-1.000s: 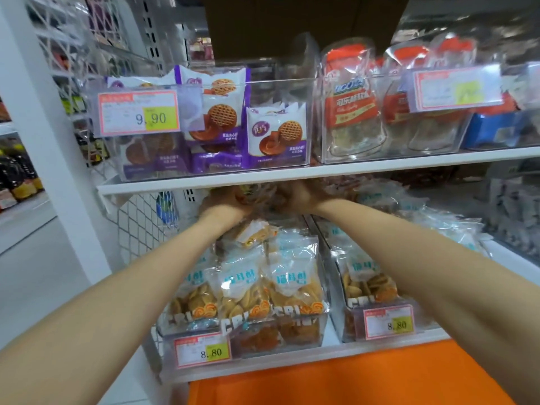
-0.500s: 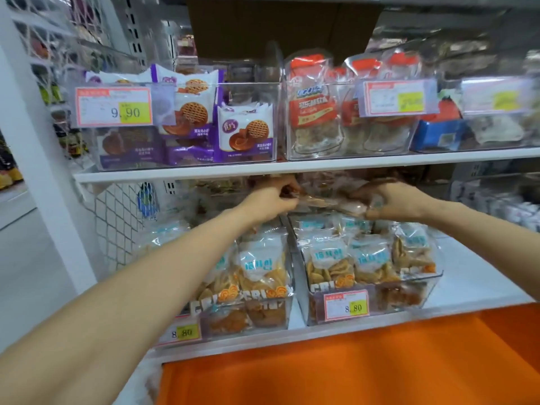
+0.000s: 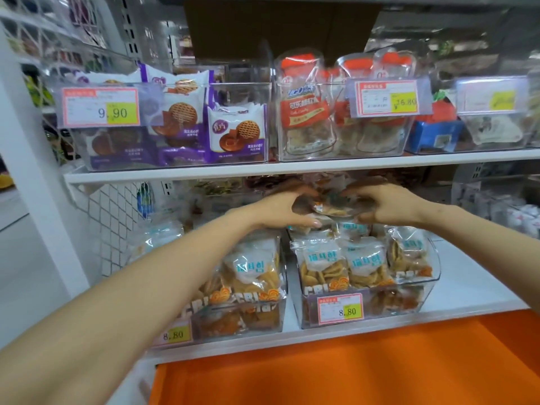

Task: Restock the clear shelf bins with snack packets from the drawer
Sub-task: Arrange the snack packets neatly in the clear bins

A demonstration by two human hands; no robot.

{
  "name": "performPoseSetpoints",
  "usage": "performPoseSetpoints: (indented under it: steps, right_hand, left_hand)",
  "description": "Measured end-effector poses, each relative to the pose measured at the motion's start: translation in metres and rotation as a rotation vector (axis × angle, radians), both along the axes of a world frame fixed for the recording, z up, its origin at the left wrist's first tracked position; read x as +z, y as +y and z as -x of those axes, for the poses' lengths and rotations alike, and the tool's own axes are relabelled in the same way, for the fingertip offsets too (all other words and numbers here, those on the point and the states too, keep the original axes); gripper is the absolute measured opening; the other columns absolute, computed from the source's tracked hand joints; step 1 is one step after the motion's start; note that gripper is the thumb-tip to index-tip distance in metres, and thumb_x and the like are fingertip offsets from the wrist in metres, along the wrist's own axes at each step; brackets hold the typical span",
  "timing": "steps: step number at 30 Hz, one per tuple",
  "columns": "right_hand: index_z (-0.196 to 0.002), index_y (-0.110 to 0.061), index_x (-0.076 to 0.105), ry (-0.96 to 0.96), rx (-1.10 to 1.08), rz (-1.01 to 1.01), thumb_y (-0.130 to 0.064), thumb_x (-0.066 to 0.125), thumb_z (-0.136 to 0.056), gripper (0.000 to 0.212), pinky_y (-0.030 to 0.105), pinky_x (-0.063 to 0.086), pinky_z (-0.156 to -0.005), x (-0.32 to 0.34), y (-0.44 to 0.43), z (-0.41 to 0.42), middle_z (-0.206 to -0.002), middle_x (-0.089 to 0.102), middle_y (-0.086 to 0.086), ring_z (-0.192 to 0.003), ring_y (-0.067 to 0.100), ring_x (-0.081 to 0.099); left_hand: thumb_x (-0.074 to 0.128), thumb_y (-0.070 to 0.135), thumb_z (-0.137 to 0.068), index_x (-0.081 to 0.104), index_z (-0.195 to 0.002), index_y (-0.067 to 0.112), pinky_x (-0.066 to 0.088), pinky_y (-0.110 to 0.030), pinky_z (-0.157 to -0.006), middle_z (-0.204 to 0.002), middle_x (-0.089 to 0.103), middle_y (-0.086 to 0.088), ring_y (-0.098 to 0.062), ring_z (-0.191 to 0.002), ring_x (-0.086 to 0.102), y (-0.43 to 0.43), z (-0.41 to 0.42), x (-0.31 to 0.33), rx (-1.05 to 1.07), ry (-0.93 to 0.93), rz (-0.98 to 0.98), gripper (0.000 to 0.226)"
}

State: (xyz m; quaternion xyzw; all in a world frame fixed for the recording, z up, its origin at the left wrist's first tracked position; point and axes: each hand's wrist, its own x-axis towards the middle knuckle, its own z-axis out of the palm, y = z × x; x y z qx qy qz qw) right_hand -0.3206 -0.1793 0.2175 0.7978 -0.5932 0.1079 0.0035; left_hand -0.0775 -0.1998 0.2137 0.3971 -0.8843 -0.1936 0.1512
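Observation:
A clear snack packet (image 3: 331, 204) of golden crisps hangs between my two hands, just under the upper shelf board. My left hand (image 3: 280, 209) grips its left end and my right hand (image 3: 385, 206) grips its right end. The packet is above the back of the right clear bin (image 3: 429, 290), which is packed with the same crisp packets (image 3: 320, 266) and bears an 8.80 tag. To its left stands another clear bin (image 3: 277, 320) of the same crisps. Part of the held packet is hidden by my fingers.
The white upper shelf (image 3: 292, 168) carries a bin of purple biscuit packs (image 3: 236, 133) tagged 9.90 and a bin of orange-topped bags (image 3: 304, 106). An orange drawer front (image 3: 350, 372) lies below the lower shelf. A white mesh panel (image 3: 117, 217) closes the left side.
Both hands have carried the packet from over the left bin rightwards to over the right bin. The view has swung right with them.

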Motion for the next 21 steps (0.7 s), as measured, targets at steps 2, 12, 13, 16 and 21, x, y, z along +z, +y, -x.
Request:
performPoseSetpoints:
  steps: [2, 12, 13, 16, 21]
  right_hand:
    - [-0.135, -0.038, 0.048, -0.053, 0.076, 0.039, -0.030, 0.070, -0.081, 0.059, 0.033, 0.038, -0.104, 0.001, 0.002, -0.016, -0.140, 0.050, -0.004, -0.126, 0.019, 0.047]
    - [-0.117, -0.039, 0.062, 0.053, 0.209, -0.028, -0.029, 0.068, -0.083, 0.036, 0.034, 0.044, -0.093, 0.000, 0.006, -0.069, -0.120, 0.064, -0.009, -0.110, 0.016, 0.058]
    - [-0.115, -0.038, 0.064, 0.057, 0.216, -0.039, -0.028, 0.069, -0.082, 0.035, 0.034, 0.044, -0.094, 0.001, 0.006, -0.067, -0.119, 0.065, -0.010, -0.110, 0.015, 0.058]
    - [-0.118, -0.034, 0.063, 0.058, 0.212, -0.087, -0.022, 0.065, -0.084, 0.036, 0.033, 0.042, -0.096, 0.001, 0.011, -0.065, -0.124, 0.062, -0.010, -0.114, 0.013, 0.055]
    - [-0.115, -0.019, 0.066, -0.400, 0.151, 0.163, -0.022, 0.061, -0.090, 0.026, 0.022, 0.047, -0.076, -0.006, 0.024, -0.100, -0.092, 0.071, 0.001, -0.080, 0.007, 0.063]
  left_hand:
    - [0.063, 0.043, -0.085, 0.036, -0.141, 0.021, 0.033, -0.022, -0.102, -0.142, 0.041, 0.005, -0.012, -0.128, 0.041, 0.010, -0.025, 0.010, 0.040, -0.042, 0.057, 0.065]
    - [0.070, 0.041, -0.079, 0.037, -0.141, 0.020, 0.035, -0.026, -0.105, -0.143, 0.043, 0.001, -0.016, -0.125, 0.045, 0.022, -0.115, 0.007, 0.240, -0.239, -0.118, 0.072]
    - [0.070, 0.042, -0.079, 0.041, -0.138, 0.023, 0.038, -0.030, -0.104, -0.140, 0.046, 0.002, -0.017, -0.123, 0.047, 0.021, -0.114, 0.003, 0.253, -0.250, -0.067, 0.068]
    - [0.066, 0.045, -0.082, 0.057, -0.120, 0.026, 0.047, -0.037, -0.094, -0.125, 0.060, -0.001, -0.021, -0.108, 0.057, 0.016, -0.115, -0.005, 0.359, -0.187, 0.092, 0.044]
    - [0.066, 0.036, -0.084, 0.060, -0.115, 0.017, 0.048, -0.032, -0.088, -0.111, 0.065, -0.005, -0.022, -0.100, 0.059, 0.016, -0.107, -0.004, 0.438, 0.172, 0.101, 0.036]
